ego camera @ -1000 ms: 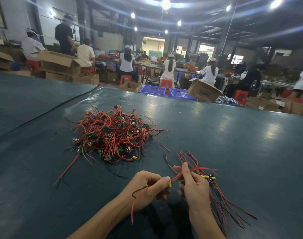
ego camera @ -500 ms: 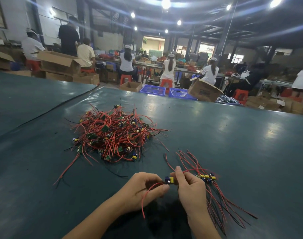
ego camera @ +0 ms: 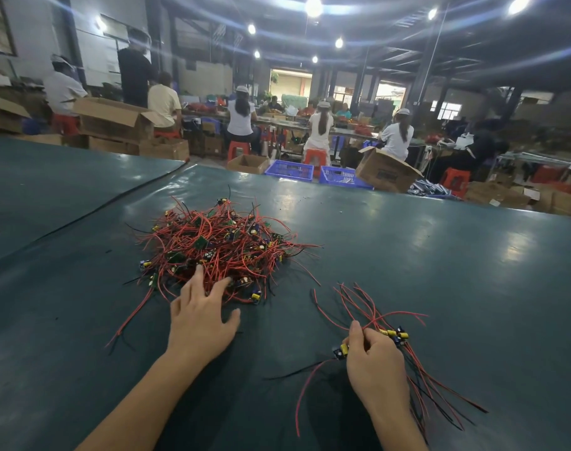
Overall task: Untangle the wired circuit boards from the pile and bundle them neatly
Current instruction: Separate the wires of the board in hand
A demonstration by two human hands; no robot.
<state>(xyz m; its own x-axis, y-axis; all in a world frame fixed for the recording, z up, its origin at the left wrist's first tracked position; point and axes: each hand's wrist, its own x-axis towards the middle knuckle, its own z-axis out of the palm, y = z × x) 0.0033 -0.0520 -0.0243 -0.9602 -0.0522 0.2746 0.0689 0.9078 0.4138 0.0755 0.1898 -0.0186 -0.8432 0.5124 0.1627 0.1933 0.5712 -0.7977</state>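
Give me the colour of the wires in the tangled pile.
Mostly red, a few black: the pile, head view.

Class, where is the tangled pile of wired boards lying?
In the head view the pile lies left of centre on the green table, its near edge at the left hand.

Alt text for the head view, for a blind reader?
A person's left hand, fingers spread, touches the near edge of a tangled pile of red-wired circuit boards on a green table, while the right hand grips a small bundle of boards. Workers sit at benches behind.
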